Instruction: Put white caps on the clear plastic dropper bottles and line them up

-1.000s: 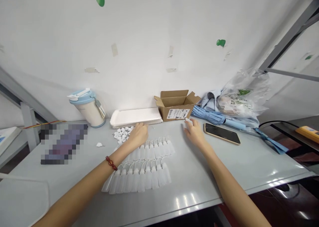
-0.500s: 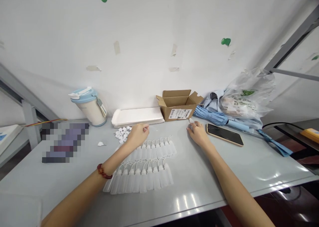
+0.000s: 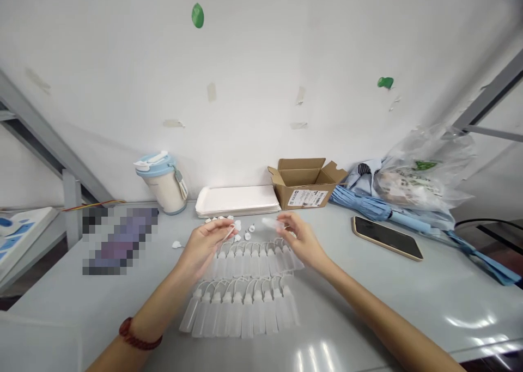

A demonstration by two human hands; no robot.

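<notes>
My left hand [image 3: 206, 247] pinches a small white cap [image 3: 237, 226] with a thin white tube by its fingertips. Across from it, my right hand [image 3: 302, 238] grips a translucent plastic bottle [image 3: 269, 223], which points left toward the cap with a gap between them. Below both hands lie two rows of similar bottles; the front row [image 3: 241, 315] shows fully, each topped by a curved white tube. My left hand partly covers the back row [image 3: 253, 263]. Several loose white caps [image 3: 249, 233] lie behind the hands, some hidden by my left fingers.
Along the wall stand a tumbler [image 3: 165, 189], a stack of white trays [image 3: 237, 200] and an open cardboard box [image 3: 306, 189]. To the right are a blue folded umbrella [image 3: 363, 203], a clear plastic bag [image 3: 425, 170] and a phone [image 3: 386, 237]. A blurred-out item [image 3: 125, 238] lies left.
My right hand has moved left from near the box, bringing the bottle toward my left hand. My left hand has turned, showing the cap at its fingertips. The view has shifted slightly.
</notes>
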